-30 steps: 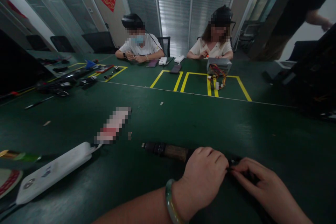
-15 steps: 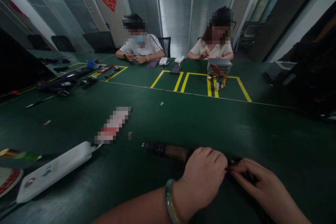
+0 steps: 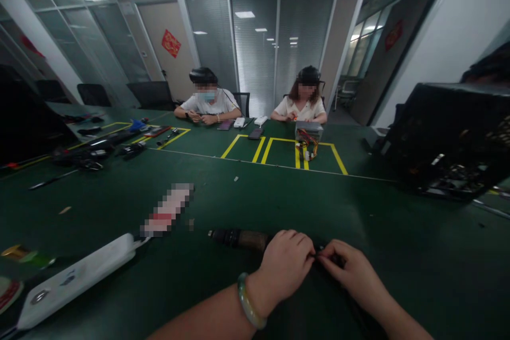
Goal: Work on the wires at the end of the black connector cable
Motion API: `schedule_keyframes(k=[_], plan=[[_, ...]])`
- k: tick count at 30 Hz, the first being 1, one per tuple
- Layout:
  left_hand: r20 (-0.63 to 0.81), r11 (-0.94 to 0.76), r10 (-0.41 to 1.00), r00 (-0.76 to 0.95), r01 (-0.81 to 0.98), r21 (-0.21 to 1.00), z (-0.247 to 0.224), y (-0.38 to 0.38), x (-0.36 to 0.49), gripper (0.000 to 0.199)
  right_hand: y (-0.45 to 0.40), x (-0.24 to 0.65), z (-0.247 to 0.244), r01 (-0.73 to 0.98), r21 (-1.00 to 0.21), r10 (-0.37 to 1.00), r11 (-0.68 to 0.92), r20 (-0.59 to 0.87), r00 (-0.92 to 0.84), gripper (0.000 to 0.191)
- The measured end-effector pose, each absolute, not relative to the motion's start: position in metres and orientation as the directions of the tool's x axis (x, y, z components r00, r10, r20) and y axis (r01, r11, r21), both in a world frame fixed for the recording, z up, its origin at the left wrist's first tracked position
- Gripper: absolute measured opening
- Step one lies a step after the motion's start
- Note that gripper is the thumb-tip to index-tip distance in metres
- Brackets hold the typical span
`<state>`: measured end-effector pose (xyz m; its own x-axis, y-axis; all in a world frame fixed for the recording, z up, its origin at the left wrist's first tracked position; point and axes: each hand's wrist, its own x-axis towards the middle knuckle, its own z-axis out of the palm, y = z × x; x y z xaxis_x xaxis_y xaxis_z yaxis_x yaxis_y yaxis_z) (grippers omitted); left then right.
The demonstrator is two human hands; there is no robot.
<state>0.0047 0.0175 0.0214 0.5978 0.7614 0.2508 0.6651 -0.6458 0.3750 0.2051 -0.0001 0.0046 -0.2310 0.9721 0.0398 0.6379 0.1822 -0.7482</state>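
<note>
A dark cylindrical tool with a brown grip (image 3: 253, 240) lies on the green table (image 3: 191, 281), its metal tip pointing left. Over its right end is my left hand (image 3: 285, 260), a green bangle at the wrist, with the fingers curled round the tool. Just to the right, my right hand (image 3: 350, 268) pinches a thin dark piece, perhaps a cord, close to the left fingertips. The fingertips of both hands nearly meet, and what lies between them is too dark to make out.
A white power strip (image 3: 79, 279) and a blurred pinkish packet (image 3: 169, 210) lie at left. A black computer case (image 3: 450, 138) stands at right. Across the table sit two people, near a metal box with wires (image 3: 308, 130). Tools and cables (image 3: 91, 151) lie far left.
The view has tilted up and turned right, bringing the black case into sight. Both hands stay at the tool's right end with the same grip.
</note>
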Motion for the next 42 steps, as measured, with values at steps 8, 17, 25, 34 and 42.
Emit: schedule_keyframes(k=[8, 17, 25, 34, 42], plan=[[0.287, -0.662, 0.750, 0.596, 0.673, 0.331, 0.023, 0.010, 0.004, 0.008, -0.005, 0.203, 0.006, 0.625, -0.753, 0.974, 0.204, 0.093, -0.206, 0.015], [0.299, -0.658, 0.753, 0.587, 0.684, 0.314, 0.026, 0.002, 0.004, 0.010, -0.015, 0.198, 0.013, 0.602, -0.781, 0.984, 0.163, 0.088, -0.153, 0.015], [0.236, -0.622, 0.783, 0.575, 0.720, 0.309, 0.033, -0.001, 0.004, 0.014, -0.021, 0.194, 0.014, 0.602, -0.791, 0.993, 0.109, 0.065, -0.094, 0.016], [0.195, -0.612, 0.789, 0.583, 0.715, 0.336, 0.039, 0.002, 0.005, 0.006, -0.022, 0.201, 0.014, 0.634, -0.760, 0.985, 0.141, 0.046, -0.164, 0.012], [0.219, -0.623, 0.781, 0.584, 0.708, 0.334, 0.037, 0.005, 0.006, 0.006, -0.015, 0.202, 0.007, 0.635, -0.747, 0.979, 0.195, 0.110, -0.171, 0.011]])
